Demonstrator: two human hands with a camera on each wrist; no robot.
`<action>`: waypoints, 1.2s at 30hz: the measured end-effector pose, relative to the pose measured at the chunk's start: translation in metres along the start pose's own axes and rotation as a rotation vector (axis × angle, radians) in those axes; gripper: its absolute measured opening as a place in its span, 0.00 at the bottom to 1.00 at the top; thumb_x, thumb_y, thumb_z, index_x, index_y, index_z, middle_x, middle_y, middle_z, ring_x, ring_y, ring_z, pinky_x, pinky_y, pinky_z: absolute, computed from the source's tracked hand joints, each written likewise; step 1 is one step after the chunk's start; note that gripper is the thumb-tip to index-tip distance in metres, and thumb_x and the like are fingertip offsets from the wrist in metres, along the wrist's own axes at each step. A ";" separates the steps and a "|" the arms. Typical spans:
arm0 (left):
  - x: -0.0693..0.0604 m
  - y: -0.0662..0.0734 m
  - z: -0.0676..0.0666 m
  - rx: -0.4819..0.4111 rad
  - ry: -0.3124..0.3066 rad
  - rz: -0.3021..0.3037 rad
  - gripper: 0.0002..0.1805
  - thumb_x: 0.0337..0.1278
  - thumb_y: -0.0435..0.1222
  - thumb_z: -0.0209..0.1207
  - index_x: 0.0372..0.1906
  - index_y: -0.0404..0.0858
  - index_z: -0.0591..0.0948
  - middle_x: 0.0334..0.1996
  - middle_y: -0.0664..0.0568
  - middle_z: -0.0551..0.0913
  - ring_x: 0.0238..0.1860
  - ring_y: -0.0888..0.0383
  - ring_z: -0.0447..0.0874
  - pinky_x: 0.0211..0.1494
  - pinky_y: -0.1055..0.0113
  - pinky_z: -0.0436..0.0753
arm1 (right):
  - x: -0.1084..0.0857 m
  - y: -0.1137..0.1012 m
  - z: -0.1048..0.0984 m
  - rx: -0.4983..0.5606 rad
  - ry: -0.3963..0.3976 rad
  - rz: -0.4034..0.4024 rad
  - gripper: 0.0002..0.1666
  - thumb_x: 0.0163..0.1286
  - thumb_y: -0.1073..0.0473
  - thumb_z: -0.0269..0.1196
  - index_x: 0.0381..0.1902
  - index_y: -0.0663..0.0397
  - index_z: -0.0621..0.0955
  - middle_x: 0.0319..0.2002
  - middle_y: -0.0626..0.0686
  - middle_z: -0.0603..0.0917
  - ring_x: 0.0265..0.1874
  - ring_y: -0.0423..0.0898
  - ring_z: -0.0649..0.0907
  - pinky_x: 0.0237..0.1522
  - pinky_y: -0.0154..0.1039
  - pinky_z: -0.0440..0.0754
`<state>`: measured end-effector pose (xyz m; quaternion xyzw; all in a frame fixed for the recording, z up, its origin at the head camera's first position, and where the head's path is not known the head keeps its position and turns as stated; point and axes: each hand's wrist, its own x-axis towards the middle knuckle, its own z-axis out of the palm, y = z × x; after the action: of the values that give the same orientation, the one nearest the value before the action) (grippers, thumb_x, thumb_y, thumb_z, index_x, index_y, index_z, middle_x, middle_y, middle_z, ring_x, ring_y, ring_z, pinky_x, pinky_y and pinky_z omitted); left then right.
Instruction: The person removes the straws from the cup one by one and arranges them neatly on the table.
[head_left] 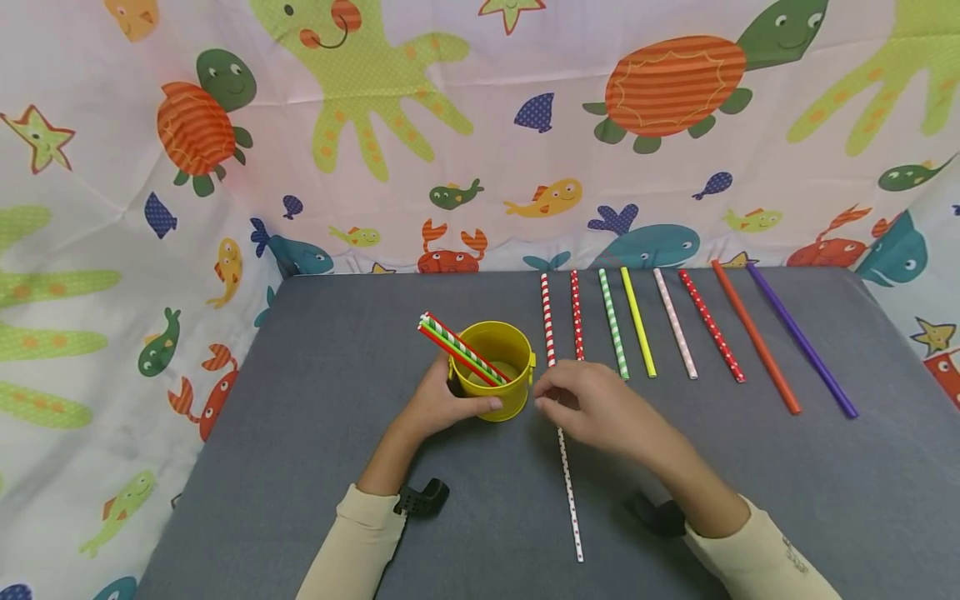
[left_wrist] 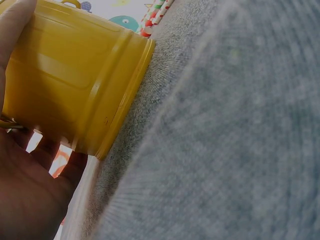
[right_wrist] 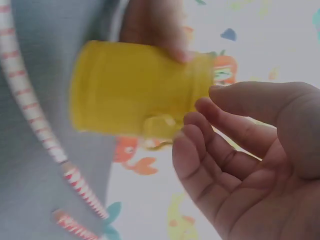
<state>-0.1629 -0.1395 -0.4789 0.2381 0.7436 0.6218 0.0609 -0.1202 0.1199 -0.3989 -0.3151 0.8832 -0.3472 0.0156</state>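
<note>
My left hand [head_left: 438, 402] grips a small yellow bucket [head_left: 513, 406] by its side, the thumb along the front and the other fingers behind. Several paper straws [head_left: 459, 346], red, green and green-striped, lean in the bucket toward the left. Just right of the bucket is my right hand [head_left: 603, 408], its fingers loosely bent; in the right wrist view nothing lies between them. Below that hand a white straw with small dots [head_left: 569, 492] lies on the table, its far part hidden. A red-and-white striped straw [head_left: 547, 321] lies just beyond the hand.
More straws lie in a row toward the right: a red dotted one [head_left: 577, 317], a green striped one [head_left: 613, 325], a yellow one [head_left: 638, 323], a pink one, another red dotted one, an orange one [head_left: 756, 337] and a purple one [head_left: 802, 342]. A sea-animal curtain [head_left: 480, 125] borders the grey table [head_left: 300, 458].
</note>
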 end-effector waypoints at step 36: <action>0.000 -0.009 0.002 0.006 -0.013 -0.049 0.43 0.47 0.36 0.76 0.68 0.42 0.65 0.57 0.51 0.76 0.54 0.53 0.77 0.58 0.60 0.77 | 0.090 -0.031 0.027 -0.142 -0.107 0.000 0.03 0.64 0.68 0.68 0.36 0.58 0.86 0.30 0.47 0.84 0.30 0.45 0.79 0.36 0.40 0.81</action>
<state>-0.1649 -0.1386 -0.4874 0.2242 0.7506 0.6164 0.0802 -0.1688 0.0344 -0.3828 -0.3332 0.9036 -0.2663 0.0403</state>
